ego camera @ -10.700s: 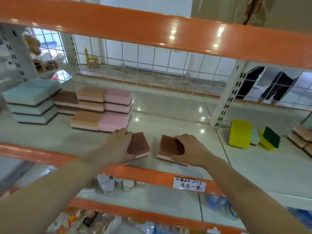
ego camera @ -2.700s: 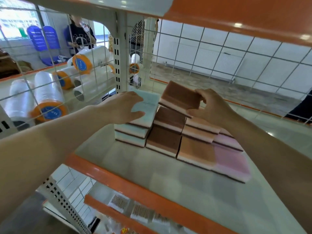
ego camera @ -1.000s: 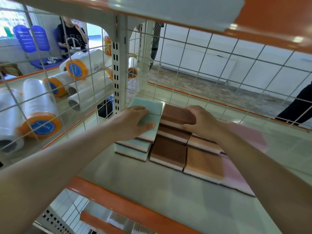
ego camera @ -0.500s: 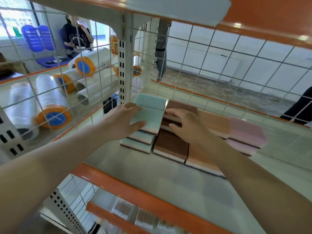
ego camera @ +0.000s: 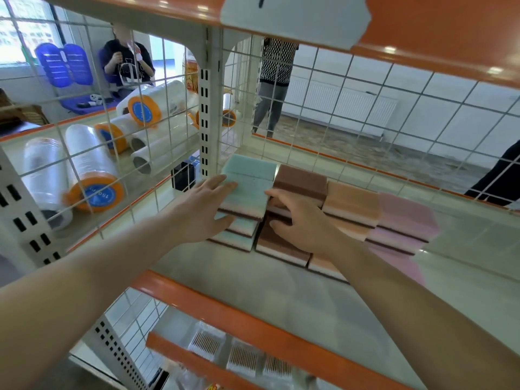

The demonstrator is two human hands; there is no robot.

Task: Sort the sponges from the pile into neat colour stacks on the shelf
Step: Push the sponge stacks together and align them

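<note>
Four colour stacks now stand squared on our shelf (ego camera: 281,299).
Brown sponge (ego camera: 301,180) released seconds ago; our left hand (ego camera: 202,212) and right hand (ego camera: 301,220), fingers loose, gripping nothing, nudge edges flush.

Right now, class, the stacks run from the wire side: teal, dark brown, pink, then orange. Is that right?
Not quite. The head view shows teal, dark brown, then orange, with pink last, farthest from the wire side.

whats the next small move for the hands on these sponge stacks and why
Probably nudge the top teal sponge back with the left hand to square its stack. It juts forward of the teal sponges beneath, so that column looks stepped. The right hand rests open on the brown stack, whose top sponge sits further back than the bottom one, so that may need aligning too.
</note>
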